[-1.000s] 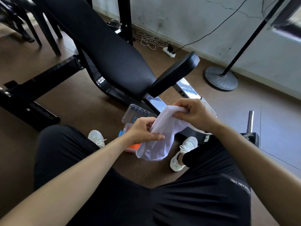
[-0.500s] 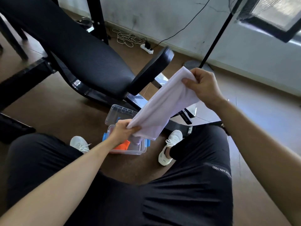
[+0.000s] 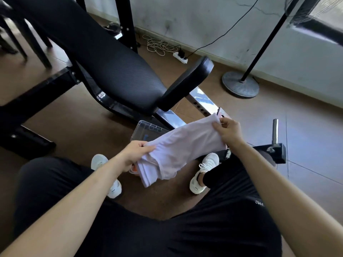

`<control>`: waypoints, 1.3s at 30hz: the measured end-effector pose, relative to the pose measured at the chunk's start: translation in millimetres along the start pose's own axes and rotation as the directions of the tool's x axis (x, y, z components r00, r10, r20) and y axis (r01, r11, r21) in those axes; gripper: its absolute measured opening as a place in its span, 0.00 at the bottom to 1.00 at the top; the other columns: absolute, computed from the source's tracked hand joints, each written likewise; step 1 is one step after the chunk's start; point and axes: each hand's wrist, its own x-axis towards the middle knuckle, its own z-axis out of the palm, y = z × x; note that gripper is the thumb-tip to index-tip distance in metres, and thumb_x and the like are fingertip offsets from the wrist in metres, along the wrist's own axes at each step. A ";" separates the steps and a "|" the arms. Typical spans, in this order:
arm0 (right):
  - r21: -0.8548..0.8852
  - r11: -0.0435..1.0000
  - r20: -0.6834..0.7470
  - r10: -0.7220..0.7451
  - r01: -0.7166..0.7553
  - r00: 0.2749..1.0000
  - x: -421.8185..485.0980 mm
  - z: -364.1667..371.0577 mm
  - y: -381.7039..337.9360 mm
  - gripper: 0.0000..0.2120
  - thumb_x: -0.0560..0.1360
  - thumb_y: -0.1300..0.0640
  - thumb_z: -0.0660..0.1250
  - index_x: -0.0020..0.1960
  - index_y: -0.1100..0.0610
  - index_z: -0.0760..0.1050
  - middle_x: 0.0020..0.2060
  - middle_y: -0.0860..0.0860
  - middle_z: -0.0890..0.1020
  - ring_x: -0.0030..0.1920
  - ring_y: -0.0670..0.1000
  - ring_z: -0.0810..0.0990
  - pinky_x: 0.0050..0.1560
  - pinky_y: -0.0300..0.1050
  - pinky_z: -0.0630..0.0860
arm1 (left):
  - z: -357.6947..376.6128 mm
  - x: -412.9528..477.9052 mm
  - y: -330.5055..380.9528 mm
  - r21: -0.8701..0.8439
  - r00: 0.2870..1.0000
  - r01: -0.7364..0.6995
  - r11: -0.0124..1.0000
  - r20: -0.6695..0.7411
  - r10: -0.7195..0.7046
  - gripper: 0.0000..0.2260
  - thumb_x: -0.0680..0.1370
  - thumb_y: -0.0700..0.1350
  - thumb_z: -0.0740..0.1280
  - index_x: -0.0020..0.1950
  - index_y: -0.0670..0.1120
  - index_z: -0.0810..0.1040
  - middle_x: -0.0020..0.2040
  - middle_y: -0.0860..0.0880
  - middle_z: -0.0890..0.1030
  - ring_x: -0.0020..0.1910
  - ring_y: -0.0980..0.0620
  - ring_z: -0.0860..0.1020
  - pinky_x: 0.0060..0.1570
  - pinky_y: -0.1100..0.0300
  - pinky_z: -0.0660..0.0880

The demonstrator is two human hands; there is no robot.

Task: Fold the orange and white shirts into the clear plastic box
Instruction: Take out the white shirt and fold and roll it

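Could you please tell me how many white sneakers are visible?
2 sneakers: one beside the left hand, partly behind the arm; the other right of the white shirt. None seems hidden.

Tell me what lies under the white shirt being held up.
Under the white shirt, gripped by the left hand and right hand, a sliver of orange shirt peeks out. The clear lid shows behind it. The box itself is covered.

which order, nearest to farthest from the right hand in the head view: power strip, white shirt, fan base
1. white shirt: gripped by the right hand at its right end.
2. fan base: on the floor beyond the hand, near the wall.
3. power strip: farther back and to the left, by the wall.
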 end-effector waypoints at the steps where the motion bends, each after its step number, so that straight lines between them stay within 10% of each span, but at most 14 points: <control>1: 0.030 1.000 0.019 -0.004 0.003 1.000 -8.5 7.4 -5.0 0.08 0.76 0.55 0.72 0.38 0.49 0.80 0.36 0.49 0.83 0.36 0.45 0.79 0.43 0.47 0.76 | 0.3 0.7 -1.0 -0.016 0.999 0.025 1.000 -0.021 -0.025 0.13 0.75 0.53 0.74 0.48 0.44 0.80 0.43 0.44 0.79 0.43 0.46 0.77 0.47 0.54 0.73; 8: 0.038 0.996 0.146 -0.083 0.078 0.986 -54.6 57.8 -17.8 0.03 0.77 0.56 0.71 0.47 0.51 0.84 0.41 0.50 0.87 0.44 0.54 0.85 0.46 0.50 0.81 | 8.0 1.7 1.7 -0.216 0.982 0.167 0.962 -0.056 -0.183 0.11 0.79 0.45 0.70 0.58 0.41 0.83 0.51 0.39 0.87 0.55 0.38 0.84 0.58 0.46 0.79; 16: 0.021 0.968 0.256 -0.248 0.251 0.934 -95.9 90.9 -22.9 0.05 0.77 0.53 0.72 0.50 0.50 0.86 0.37 0.43 0.85 0.37 0.42 0.81 0.37 0.40 0.77 | 31.6 -2.7 6.1 -0.336 0.970 0.237 0.911 0.035 -0.240 0.12 0.82 0.46 0.66 0.59 0.41 0.83 0.54 0.39 0.86 0.49 0.43 0.84 0.44 0.54 0.79; 22: -0.151 0.833 0.435 -0.427 0.532 0.792 -109.5 108.8 -7.4 0.14 0.77 0.46 0.70 0.61 0.47 0.83 0.62 0.44 0.83 0.54 0.49 0.78 0.56 0.49 0.78 | 29.4 -3.2 6.4 -0.420 0.971 0.239 0.875 0.086 -0.223 0.28 0.71 0.64 0.74 0.61 0.45 0.82 0.59 0.38 0.84 0.58 0.40 0.83 0.53 0.48 0.80; 26: -0.080 0.794 0.551 -0.469 0.603 0.690 -113.4 109.4 -2.4 0.15 0.76 0.50 0.70 0.63 0.46 0.81 0.67 0.42 0.79 0.60 0.48 0.76 0.63 0.46 0.75 | 35.2 -5.4 8.2 -0.151 0.985 0.064 0.987 -0.147 -0.086 0.14 0.75 0.54 0.75 0.54 0.47 0.82 0.54 0.43 0.84 0.57 0.43 0.82 0.51 0.51 0.80; 32: 0.107 0.970 0.243 -0.239 0.219 0.940 -84.2 86.3 -6.8 0.21 0.72 0.59 0.77 0.64 0.51 0.80 0.55 0.46 0.85 0.52 0.46 0.82 0.56 0.53 0.81 | 3.9 -10.0 15.2 0.525 0.939 -0.296 0.798 0.005 0.345 0.08 0.75 0.51 0.73 0.52 0.52 0.79 0.44 0.53 0.81 0.45 0.53 0.78 0.48 0.49 0.77; 36: 0.031 0.975 0.406 -0.213 0.219 0.889 -67.0 67.4 -9.3 0.46 0.67 0.49 0.81 0.79 0.44 0.60 0.73 0.42 0.71 0.69 0.42 0.70 0.68 0.38 0.69 | -6.2 -19.1 16.3 0.412 0.897 -0.438 0.799 0.266 0.354 0.13 0.75 0.48 0.74 0.60 0.52 0.83 0.55 0.54 0.85 0.57 0.53 0.82 0.60 0.51 0.79; 39: 0.068 0.973 0.543 -0.221 0.220 0.810 -66.0 66.3 -10.4 0.33 0.68 0.51 0.81 0.71 0.46 0.73 0.65 0.41 0.79 0.64 0.38 0.75 0.66 0.37 0.72 | -6.8 -20.1 19.2 0.344 0.891 -0.435 0.832 0.298 0.343 0.13 0.77 0.42 0.74 0.61 0.49 0.83 0.56 0.54 0.85 0.59 0.56 0.82 0.62 0.55 0.78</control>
